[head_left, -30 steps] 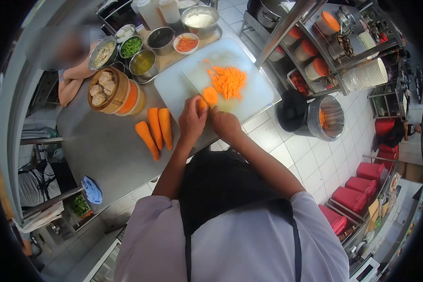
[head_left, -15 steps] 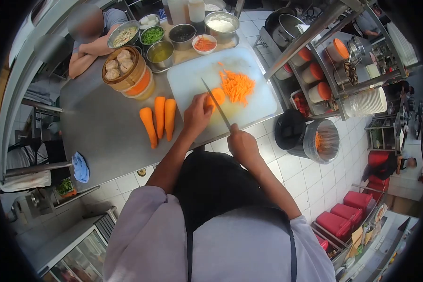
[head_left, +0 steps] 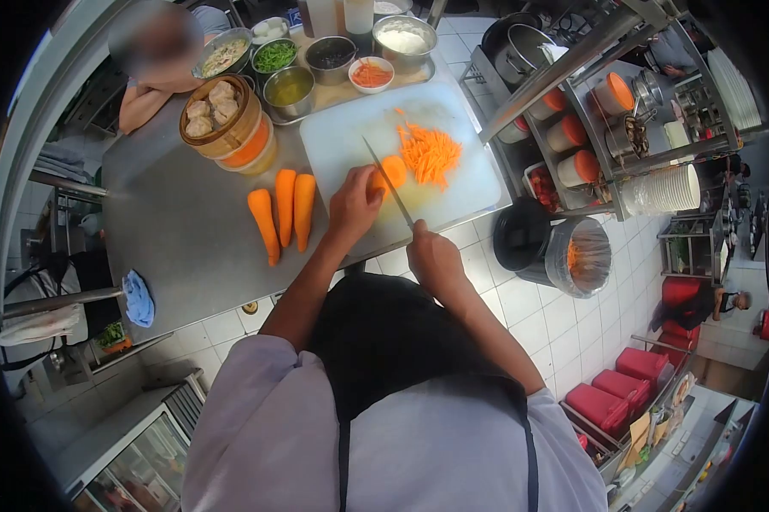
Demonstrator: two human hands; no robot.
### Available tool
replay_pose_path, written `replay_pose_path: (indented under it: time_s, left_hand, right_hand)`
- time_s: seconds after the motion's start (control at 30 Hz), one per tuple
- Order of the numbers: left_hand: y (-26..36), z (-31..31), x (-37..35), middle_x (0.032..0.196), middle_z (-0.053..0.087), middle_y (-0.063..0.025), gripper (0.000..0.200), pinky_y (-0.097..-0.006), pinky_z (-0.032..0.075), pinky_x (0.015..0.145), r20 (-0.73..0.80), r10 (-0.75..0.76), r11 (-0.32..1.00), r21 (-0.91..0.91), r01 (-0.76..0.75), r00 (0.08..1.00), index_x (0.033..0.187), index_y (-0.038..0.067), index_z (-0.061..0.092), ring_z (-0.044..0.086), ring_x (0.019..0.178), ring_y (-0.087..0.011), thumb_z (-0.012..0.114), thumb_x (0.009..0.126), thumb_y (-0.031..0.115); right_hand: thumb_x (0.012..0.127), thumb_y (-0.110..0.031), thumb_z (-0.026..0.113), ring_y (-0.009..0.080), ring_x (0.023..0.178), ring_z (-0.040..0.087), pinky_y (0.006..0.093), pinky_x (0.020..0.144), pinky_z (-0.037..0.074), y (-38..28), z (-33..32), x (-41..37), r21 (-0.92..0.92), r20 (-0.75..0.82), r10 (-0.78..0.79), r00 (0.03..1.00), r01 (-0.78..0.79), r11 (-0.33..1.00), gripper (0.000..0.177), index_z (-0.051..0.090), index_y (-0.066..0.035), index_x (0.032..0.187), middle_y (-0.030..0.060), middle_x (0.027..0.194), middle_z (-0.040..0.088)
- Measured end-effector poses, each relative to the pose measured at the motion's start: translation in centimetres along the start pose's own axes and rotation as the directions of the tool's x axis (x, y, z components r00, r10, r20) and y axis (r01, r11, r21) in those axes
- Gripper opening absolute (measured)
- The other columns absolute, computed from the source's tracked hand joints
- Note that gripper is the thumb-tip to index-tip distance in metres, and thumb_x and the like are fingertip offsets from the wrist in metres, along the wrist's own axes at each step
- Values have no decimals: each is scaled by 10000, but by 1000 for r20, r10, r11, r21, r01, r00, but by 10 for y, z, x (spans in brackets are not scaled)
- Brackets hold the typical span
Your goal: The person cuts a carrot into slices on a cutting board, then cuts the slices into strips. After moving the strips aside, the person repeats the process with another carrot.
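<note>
My right hand (head_left: 434,260) is wrapped round the handle of a knife (head_left: 390,183), whose blade points away over the white cutting board (head_left: 337,136). Under and beside the blade lies a cut piece of carrot (head_left: 393,170), orange and partly covered by my fingers. My left hand (head_left: 355,201) grips that piece from the left with bent fingers. Shredded carrot (head_left: 430,154) forms a loose heap farther right on the board. Three whole peeled carrots (head_left: 284,213) rest on the steel table left of the board.
A bamboo steamer (head_left: 231,128) holding dumplings stands at the back left, near another person's arm (head_left: 150,102). Metal bowls (head_left: 289,92) and a white bowl of carrot strips (head_left: 372,75) line the board's far side. A lined bin (head_left: 579,256) is at right; a blue cloth (head_left: 138,299) lies at the table's left edge.
The whole view has shifted slightly. Both hands, the knife and the carrot piece keep nearly the same places on the board. The other person's arm has shifted a little left.
</note>
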State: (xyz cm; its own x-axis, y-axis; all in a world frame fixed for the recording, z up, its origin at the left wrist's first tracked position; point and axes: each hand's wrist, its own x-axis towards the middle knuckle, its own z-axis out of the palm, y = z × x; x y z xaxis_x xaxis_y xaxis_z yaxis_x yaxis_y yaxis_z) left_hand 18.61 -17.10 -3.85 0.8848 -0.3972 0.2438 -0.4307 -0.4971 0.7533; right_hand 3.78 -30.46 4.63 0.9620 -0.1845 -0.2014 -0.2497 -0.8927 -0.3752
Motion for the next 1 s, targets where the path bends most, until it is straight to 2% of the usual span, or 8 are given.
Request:
replay_pose_path:
  time_s: [0.33,0.43,0.53,0.63,0.73,0.8,0.9,1.0]
  left_hand:
    - [0,-3,2,1226,650,-62,477,-372,583,782,26,-18,999,-29,19,1000,1304,114,569,720,869,-224,755,864,103]
    - [8,-8,3,1220,656,-101,453,-435,579,830,64,-76,995,-51,80,995,1282,121,583,696,1014,-358,770,870,140]
    - [3,-5,3,1239,640,-65,473,-375,573,775,49,-49,999,7,48,998,1306,122,562,709,870,-233,762,876,126]
    - [3,-3,2,1244,639,-65,462,-379,573,784,41,-47,999,-8,47,998,1303,130,563,709,875,-227,761,886,145]
    - [8,-7,2,1245,646,-111,474,-448,558,878,78,-115,992,-45,119,990,1323,135,567,671,1083,-360,755,887,160]
    - [14,-9,2,1265,641,-128,460,-456,558,886,57,-7,999,-36,9,998,1342,132,576,668,1088,-372,721,906,159]
    - [16,-7,1,1362,616,-163,474,-463,546,963,169,15,998,60,-25,986,1394,127,578,639,1188,-378,686,936,188]
    - [-9,11,7,1441,583,-213,444,-485,455,1111,280,-13,993,117,-21,960,1381,69,610,566,1313,-407,627,957,201]
  right_hand:
    - [900,-17,558,397,707,730,476,614,591,-1,7,39,-48,-28,-96,995,95,994,92,529,32,972,224,759,703]
    - [899,-26,565,372,693,737,458,597,593,2,9,51,-77,-29,-107,994,105,992,96,531,27,972,216,748,704]
    - [898,-35,576,353,677,742,441,587,597,4,20,65,-70,-36,-127,991,124,990,98,533,18,969,205,735,705]
    - [896,-48,590,344,667,743,432,582,600,11,34,73,-85,-63,-130,990,124,989,102,535,7,964,191,725,706]
    - [901,-67,594,338,657,740,424,574,601,12,45,75,-112,-71,-115,991,106,988,107,544,2,967,180,724,710]
    - [913,-87,589,327,648,738,419,561,599,15,50,78,-126,-77,-109,991,98,987,123,566,8,988,171,735,717]
    - [960,-104,522,395,789,743,491,656,597,22,53,78,-153,28,-120,992,122,981,199,572,12,1114,211,863,732]
    - [996,-208,548,386,1004,709,505,862,554,38,79,92,86,16,-146,989,145,986,237,681,-80,1145,176,1069,733]
